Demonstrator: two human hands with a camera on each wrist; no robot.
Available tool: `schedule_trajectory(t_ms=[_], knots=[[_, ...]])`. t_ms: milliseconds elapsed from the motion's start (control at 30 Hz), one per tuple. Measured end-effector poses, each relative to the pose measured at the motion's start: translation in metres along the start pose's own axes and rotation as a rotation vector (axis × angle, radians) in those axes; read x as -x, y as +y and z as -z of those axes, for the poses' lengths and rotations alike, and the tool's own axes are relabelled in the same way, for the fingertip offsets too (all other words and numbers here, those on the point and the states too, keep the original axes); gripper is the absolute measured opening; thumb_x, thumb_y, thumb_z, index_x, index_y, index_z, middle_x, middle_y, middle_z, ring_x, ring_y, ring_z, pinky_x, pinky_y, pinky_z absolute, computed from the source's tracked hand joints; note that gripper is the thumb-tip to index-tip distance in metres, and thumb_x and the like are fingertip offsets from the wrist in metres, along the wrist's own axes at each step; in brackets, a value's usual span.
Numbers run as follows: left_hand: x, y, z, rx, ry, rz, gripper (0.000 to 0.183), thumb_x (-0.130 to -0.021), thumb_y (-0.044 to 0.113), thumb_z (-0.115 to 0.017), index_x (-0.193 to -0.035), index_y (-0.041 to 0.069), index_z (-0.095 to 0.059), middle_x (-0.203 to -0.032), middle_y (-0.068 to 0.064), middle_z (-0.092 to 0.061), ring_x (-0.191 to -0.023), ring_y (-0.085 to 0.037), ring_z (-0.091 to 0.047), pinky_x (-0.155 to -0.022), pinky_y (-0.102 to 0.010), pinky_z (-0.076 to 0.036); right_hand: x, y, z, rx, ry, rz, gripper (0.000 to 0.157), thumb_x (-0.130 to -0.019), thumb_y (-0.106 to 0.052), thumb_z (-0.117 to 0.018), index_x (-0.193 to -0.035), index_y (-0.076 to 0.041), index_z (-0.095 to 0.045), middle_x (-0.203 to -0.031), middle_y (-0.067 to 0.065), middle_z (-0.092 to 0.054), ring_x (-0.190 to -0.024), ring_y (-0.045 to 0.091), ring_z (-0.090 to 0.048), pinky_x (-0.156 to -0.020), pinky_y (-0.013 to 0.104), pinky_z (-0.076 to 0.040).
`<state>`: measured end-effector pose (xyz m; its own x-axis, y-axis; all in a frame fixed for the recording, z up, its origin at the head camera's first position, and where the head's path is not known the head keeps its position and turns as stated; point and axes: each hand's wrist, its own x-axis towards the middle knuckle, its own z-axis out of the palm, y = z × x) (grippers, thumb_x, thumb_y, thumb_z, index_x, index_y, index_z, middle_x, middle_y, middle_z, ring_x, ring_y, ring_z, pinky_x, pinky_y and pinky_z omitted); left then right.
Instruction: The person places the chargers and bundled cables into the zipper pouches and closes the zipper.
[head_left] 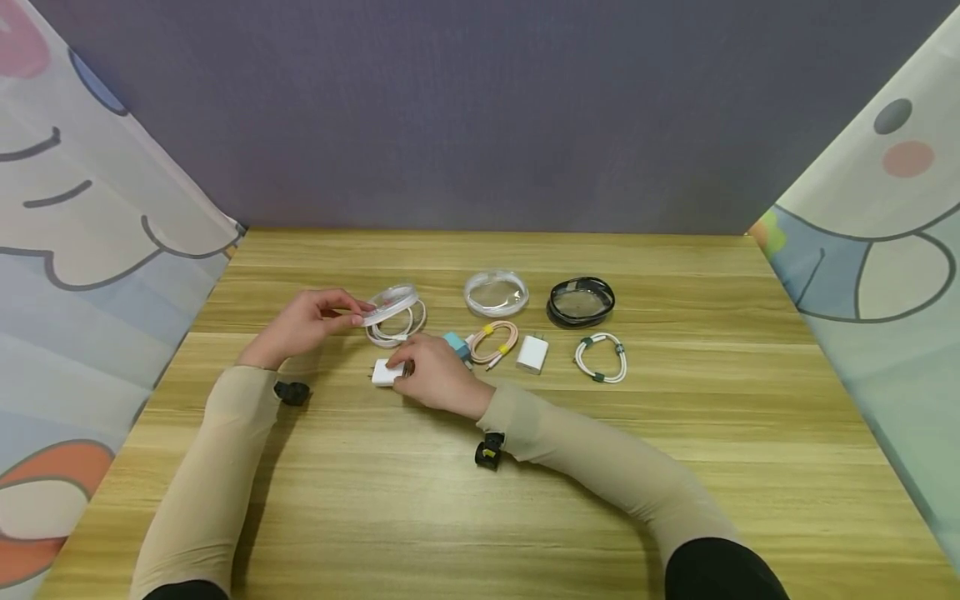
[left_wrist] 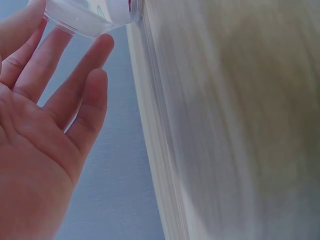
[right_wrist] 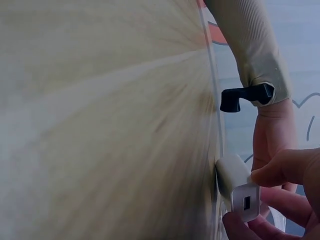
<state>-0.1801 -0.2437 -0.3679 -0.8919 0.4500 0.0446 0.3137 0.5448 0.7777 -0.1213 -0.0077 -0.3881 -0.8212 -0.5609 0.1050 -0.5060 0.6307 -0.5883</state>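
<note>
My left hand (head_left: pixel 307 323) pinches the edge of a clear round plastic case (head_left: pixel 392 305), which is tilted up over a coiled white cable (head_left: pixel 384 340). The same case (left_wrist: pixel 82 17) shows at the top of the left wrist view, held between thumb and fingers, with the other fingers spread. My right hand (head_left: pixel 441 377) grips a white wall charger (head_left: pixel 384 372) just in front of that coil, prongs pointing left. The right wrist view shows the USB port of the charger (right_wrist: pixel 245 201) between thumb and fingers.
A blue-grey block (head_left: pixel 455 343) lies partly behind my right hand, beside a pink cable (head_left: pixel 507 340) with yellow ties. Further right are another white charger (head_left: pixel 532 354) and a tied white cable (head_left: pixel 619 365). Behind them sit a clear round case (head_left: pixel 496 310) and a black-rimmed one (head_left: pixel 581 320).
</note>
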Motion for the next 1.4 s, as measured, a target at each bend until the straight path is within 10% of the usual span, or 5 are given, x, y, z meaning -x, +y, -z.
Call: schedule_trajectory(t_ms=[400, 800, 1400], knots=[[-0.003, -0.016, -0.001, -0.018, 0.017, 0.014, 0.013, -0.088, 0.023, -0.066, -0.099, 0.017, -0.069, -0.11, 0.0, -0.067, -0.091, -0.021, -0.064, -0.072, -0.023, -0.051, -0.003, -0.002, -0.002, 0.056, -0.049, 0.009, 0.039, -0.073, -0.025, -0.077, -0.11, -0.015, -0.07, -0.099, -0.004, -0.065, -0.085, 0.006, -0.054, -0.071, 0.017, -0.041], [0.004, 0.021, 0.003, -0.004, -0.024, 0.034, 0.01, -0.089, 0.01, -0.063, -0.096, 0.004, -0.067, -0.113, -0.008, -0.066, -0.091, -0.021, -0.065, -0.072, -0.024, -0.051, -0.007, -0.005, 0.004, 0.059, -0.089, -0.026, 0.039, -0.074, -0.015, -0.073, -0.113, -0.016, -0.068, -0.105, -0.002, -0.065, -0.091, 0.009, -0.056, -0.072, 0.019, -0.043], [0.003, 0.021, 0.005, -0.009, -0.015, 0.054, 0.009, -0.089, 0.011, -0.063, -0.095, 0.005, -0.067, -0.112, -0.008, -0.065, -0.093, -0.024, -0.062, -0.073, -0.028, -0.051, -0.035, 0.015, 0.042, 0.011, -0.077, -0.045, 0.039, -0.079, -0.006, -0.068, -0.117, -0.009, -0.066, -0.115, 0.006, -0.064, -0.094, 0.016, -0.06, -0.077, 0.023, -0.046]])
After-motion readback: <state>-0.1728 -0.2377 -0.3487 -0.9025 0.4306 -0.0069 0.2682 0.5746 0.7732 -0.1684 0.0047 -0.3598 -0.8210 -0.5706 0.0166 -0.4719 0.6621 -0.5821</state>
